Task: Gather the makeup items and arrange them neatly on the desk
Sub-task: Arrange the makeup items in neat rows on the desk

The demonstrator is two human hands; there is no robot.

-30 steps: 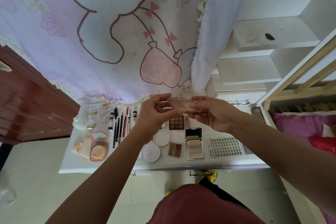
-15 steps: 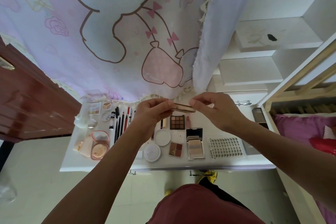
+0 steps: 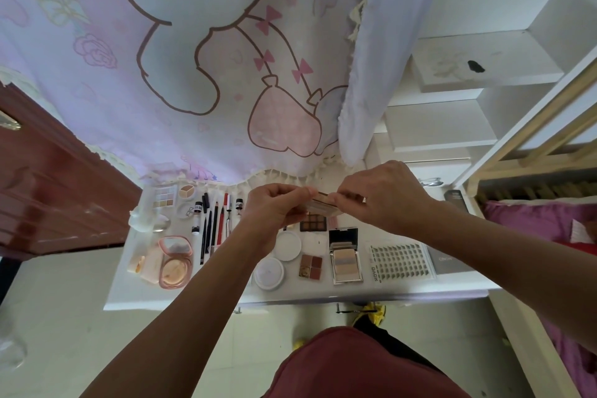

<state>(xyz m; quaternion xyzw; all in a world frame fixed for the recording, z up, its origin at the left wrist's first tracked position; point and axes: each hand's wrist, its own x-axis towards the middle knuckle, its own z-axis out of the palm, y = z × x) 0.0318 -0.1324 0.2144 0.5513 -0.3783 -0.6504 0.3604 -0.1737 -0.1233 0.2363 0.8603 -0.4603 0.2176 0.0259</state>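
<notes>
My left hand (image 3: 274,208) and my right hand (image 3: 384,195) both pinch a thin translucent pink makeup case (image 3: 323,203), held edge-on above the back of the white desk (image 3: 290,296). Below it lie a dark eyeshadow palette (image 3: 311,223), two round white compacts (image 3: 287,245), a small four-pan palette (image 3: 310,266), an open mirrored highlighter compact (image 3: 344,255) and a lash tray (image 3: 400,260). To the left, several pencils and brushes (image 3: 213,226) lie in a row beside an open pink powder compact (image 3: 174,260).
A cartoon-print curtain (image 3: 193,58) hangs behind the desk. A brown cabinet (image 3: 48,178) stands at the left, white shelves (image 3: 452,100) and a wooden bed frame (image 3: 533,139) with purple bedding at the right. A dark card (image 3: 449,260) lies at the desk's right end.
The case has turned from flat and see-through to edge-on between both hands. The hands have moved slightly lower toward the back of the desk.
</notes>
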